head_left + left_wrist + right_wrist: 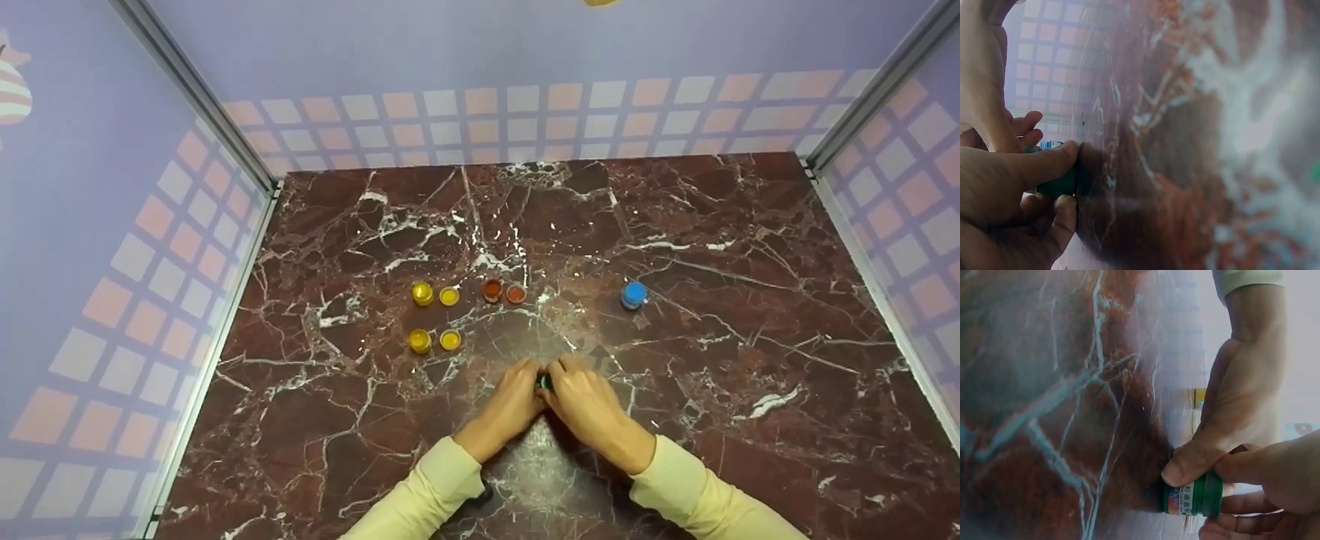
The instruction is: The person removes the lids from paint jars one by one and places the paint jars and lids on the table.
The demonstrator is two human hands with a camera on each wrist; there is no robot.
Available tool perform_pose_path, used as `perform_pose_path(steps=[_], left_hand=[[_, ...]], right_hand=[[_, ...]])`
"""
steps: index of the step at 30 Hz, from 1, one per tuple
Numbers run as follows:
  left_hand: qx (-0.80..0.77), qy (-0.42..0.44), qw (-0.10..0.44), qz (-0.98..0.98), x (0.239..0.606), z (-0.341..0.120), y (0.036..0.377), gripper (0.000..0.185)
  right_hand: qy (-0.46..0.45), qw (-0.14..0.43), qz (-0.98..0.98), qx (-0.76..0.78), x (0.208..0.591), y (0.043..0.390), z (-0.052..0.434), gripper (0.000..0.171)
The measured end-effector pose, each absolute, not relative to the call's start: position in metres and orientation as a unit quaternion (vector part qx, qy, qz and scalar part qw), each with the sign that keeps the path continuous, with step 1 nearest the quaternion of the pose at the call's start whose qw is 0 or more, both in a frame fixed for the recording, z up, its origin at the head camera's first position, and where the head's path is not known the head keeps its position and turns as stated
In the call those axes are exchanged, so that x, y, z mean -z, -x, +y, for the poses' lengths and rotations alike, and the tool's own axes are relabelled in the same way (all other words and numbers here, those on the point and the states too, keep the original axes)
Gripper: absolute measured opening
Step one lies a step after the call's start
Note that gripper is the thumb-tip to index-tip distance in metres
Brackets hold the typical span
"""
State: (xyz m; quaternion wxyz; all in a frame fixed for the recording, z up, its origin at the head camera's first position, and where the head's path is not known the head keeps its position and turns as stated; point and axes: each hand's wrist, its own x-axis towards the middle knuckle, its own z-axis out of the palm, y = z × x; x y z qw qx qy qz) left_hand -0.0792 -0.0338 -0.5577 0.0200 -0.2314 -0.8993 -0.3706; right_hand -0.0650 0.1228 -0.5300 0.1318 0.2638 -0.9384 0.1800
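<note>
Left hand: the left hand (510, 409) is lying low on the marble table (750, 360), its thumb and fingers curling around the green jar (1193, 494) from the left side.
Green jar: it is sitting on the table right between the two hands, near the front middle; from the head view only a sliver of green (545, 382) is showing between the fingertips.
Right hand: the right hand (589, 409) is meeting the left one at the jar, its thumb and fingers pinching the jar's green cap end, so both hands are gripping the same little pot.
Left wrist view: the thumb (1044, 163) is pressing over the green jar (1061, 184), which is mostly covered; the table beyond is blurring into red and white streaks.
Right wrist view: the jar is lying sideways in the picture, its label printed with small marks too fine to read.
Yellow jars: two yellow jars (422, 292) and (419, 340) are standing well to the left of the hands, each with its yellow lid (448, 296) and (450, 340) lying just beside it.
Red jar: a red jar (492, 289) and its lid (515, 294) are resting beyond the hands, touching or nearly so.
Blue jar: a blue-capped jar (634, 295) is standing apart, further right.
Hard to tell: whether the green jar's cap is tight or loose.
</note>
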Motion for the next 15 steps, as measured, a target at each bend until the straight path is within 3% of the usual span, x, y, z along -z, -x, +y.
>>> perform_pose_path(steps=[15], left_hand=[[0.361, 0.255, 0.036, -0.896, 0.559, -0.036, 0.079, 0.033]], right_hand=[[-0.454, 0.120, -0.860, -0.202, 0.529, 0.082, 0.146, 0.031]])
